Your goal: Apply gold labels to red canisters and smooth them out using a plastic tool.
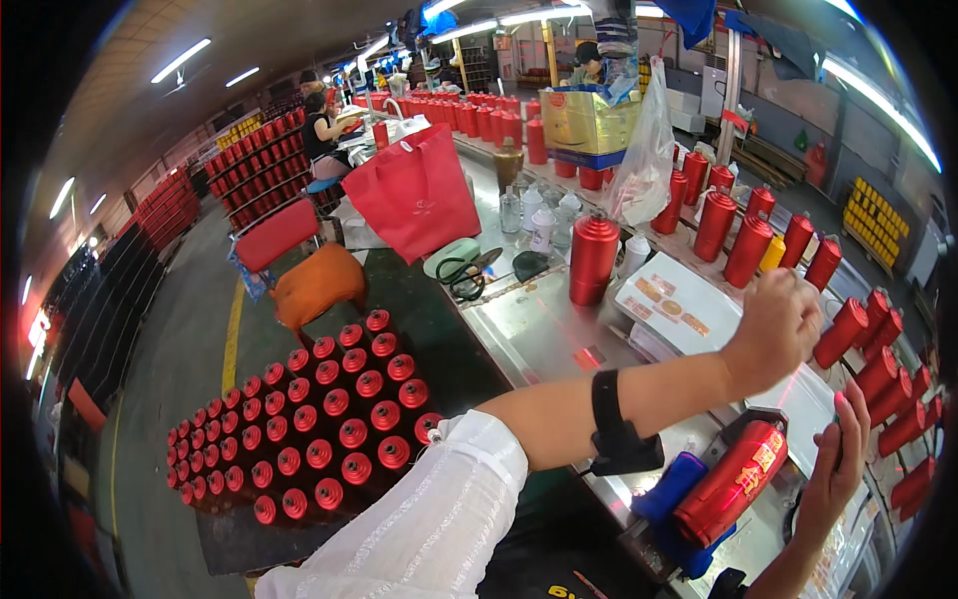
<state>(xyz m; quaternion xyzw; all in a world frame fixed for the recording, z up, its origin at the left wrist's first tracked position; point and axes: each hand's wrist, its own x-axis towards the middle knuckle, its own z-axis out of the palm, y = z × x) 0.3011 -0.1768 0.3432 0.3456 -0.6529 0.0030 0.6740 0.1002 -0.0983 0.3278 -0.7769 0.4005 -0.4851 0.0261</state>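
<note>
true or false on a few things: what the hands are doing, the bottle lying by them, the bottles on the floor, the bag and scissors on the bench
1. A red bottle lies on its side on a blue holder. True.
2. The left hand grips that bottle. False: it is raised above the bench in a loose fist, apart from the bottle.
3. The right hand is open, fingers spread, just right of the bottle. True.
4. The bottles on the floor are blue. False: they are red, standing in rows.
5. The red bag lies flat on the floor. False: it stands on the bench.
6. Scissors lie on the bench near the bag. True.
</note>
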